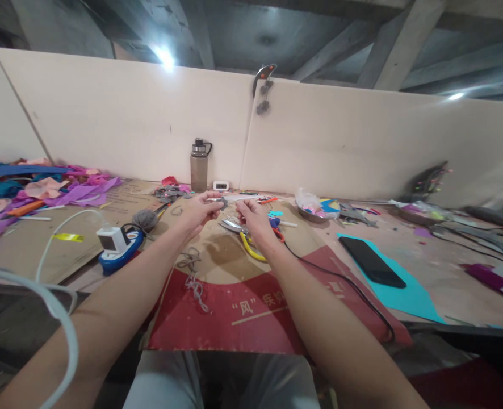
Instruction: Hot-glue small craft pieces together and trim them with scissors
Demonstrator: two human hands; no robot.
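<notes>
Both my hands are stretched out over a cardboard sheet on the table. My left hand is closed, pinching a small grey piece at its fingertips. My right hand is closed too, its fingertips close to the same grey piece; what it grips is too small to name. Under the right hand lie yellow-handled scissors and a metal spoon-like tool. Grey string scraps lie on the cardboard near my left forearm.
A grey bottle stands at the back wall. A white and blue device with a white cable sits to the left, near a grey yarn ball. A black phone lies on teal paper at the right. Coloured paper scraps pile at the far left.
</notes>
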